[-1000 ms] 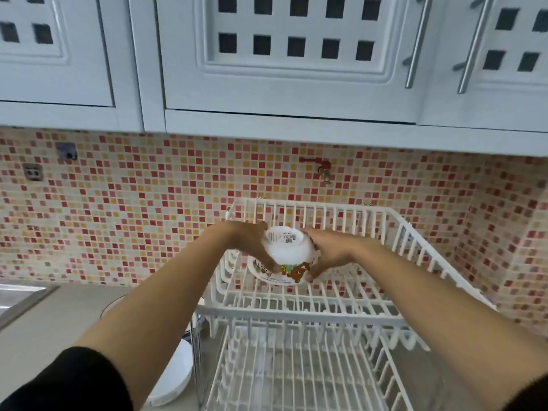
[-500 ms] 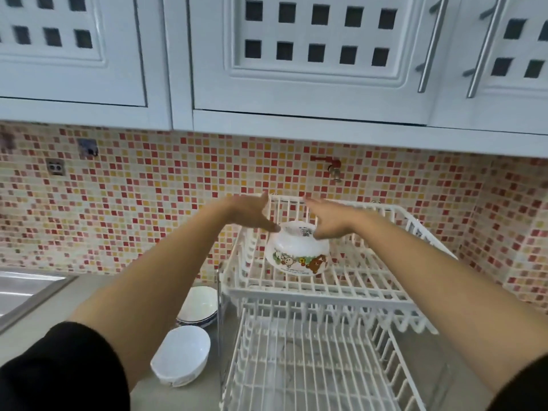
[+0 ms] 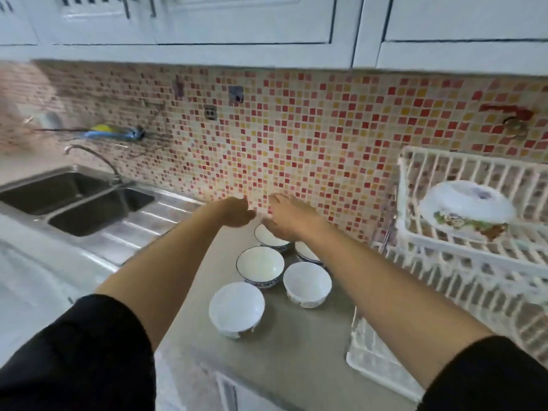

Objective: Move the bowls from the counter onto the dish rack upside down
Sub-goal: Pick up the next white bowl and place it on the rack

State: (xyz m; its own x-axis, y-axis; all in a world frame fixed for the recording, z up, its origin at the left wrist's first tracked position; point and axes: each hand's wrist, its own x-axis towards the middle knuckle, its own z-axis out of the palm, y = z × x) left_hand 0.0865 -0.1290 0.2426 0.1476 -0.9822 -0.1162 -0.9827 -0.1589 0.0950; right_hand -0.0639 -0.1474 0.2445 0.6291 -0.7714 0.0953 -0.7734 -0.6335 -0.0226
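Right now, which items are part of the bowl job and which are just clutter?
Job items:
- cartoon bowl, upside down on dish rack
- five upright bowls on the counter, e.g. nearest bowl, blue-rimmed bowl
- left hand, right hand, both empty

Not involved:
- sink
- faucet

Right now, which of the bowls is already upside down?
The cartoon-printed bowl on the rack's upper tier, base up. The bowls on the counter all sit mouth up, their white insides showing.
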